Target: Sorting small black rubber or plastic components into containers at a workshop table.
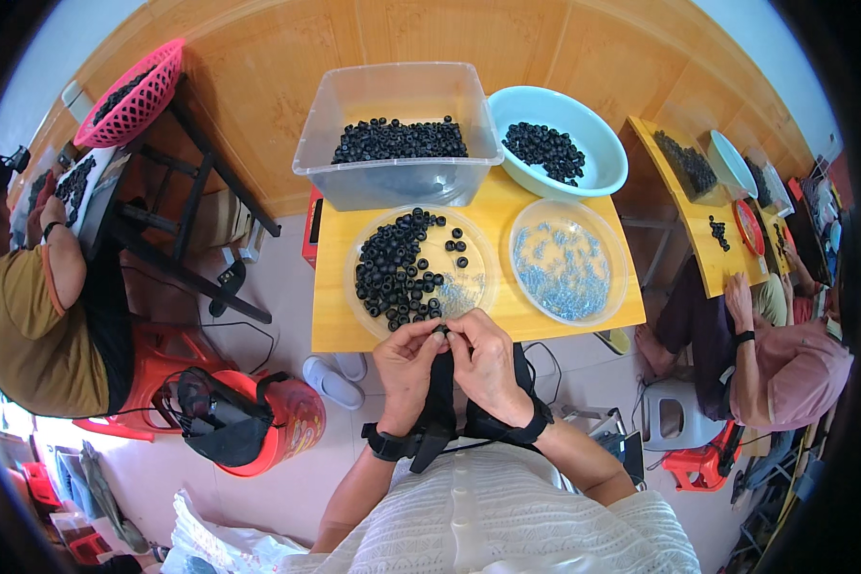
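Note:
At the front edge of the yellow table, my left hand (408,368) and my right hand (490,367) meet fingertip to fingertip. Between them they pinch a small black ring-like part (441,330), mostly covered by the fingers. Just beyond lies a round clear tray (488,251), holding many black ring-like parts (392,263) and a patch of tiny clear pieces (461,292) on its right side. To the right, a second round clear tray (618,251) holds small bluish clear pieces (562,273).
Behind the trays stand a clear plastic bin (402,187) and a light blue basin (603,170), both with black parts. A red bucket (301,421) with a black bag (222,421) is at left. Co-workers sit left and right. White slippers (333,383) lie on the floor.

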`<control>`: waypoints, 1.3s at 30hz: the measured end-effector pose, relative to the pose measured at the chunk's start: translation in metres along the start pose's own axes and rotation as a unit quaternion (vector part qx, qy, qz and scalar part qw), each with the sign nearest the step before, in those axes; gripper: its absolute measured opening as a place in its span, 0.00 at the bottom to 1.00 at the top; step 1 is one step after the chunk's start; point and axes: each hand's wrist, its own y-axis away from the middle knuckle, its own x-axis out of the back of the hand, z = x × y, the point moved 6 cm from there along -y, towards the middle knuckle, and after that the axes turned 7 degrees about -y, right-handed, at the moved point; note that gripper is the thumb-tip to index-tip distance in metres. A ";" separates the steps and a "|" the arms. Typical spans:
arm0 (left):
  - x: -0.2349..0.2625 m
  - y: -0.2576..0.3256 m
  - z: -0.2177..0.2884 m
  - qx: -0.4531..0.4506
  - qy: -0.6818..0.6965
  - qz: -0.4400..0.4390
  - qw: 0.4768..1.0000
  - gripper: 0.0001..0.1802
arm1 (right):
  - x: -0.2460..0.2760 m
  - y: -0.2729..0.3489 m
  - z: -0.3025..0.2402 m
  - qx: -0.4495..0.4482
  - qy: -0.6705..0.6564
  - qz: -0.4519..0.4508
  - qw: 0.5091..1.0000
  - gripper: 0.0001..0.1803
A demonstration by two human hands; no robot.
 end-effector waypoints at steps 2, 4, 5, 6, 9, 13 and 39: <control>0.000 0.002 -0.002 -0.014 -0.013 0.013 1.000 0.10 | -0.002 0.002 0.002 -0.010 -0.018 0.005 1.000 0.05; 0.000 0.002 -0.005 -0.009 0.005 0.006 1.000 0.10 | 0.000 0.002 0.008 -0.018 -0.034 0.010 0.999 0.05; 0.000 0.001 -0.006 -0.005 0.023 0.001 1.000 0.10 | 0.000 0.001 0.012 -0.014 -0.045 -0.002 0.999 0.05; 0.002 0.001 -0.005 -0.005 0.022 0.001 1.000 0.10 | 0.000 0.001 0.015 -0.010 -0.057 -0.015 0.998 0.05; 0.003 -0.001 -0.007 0.041 0.052 -0.047 0.997 0.09 | 0.002 -0.002 0.028 -0.064 -0.143 -0.057 0.986 0.05; 0.002 -0.001 -0.002 0.044 0.039 -0.066 0.996 0.10 | 0.003 -0.005 0.025 -0.165 -0.249 -0.097 0.949 0.01; 0.003 0.005 -0.013 0.156 0.238 -0.205 0.936 0.11 | 0.005 -0.018 -0.009 0.014 -0.081 -0.347 0.934 0.13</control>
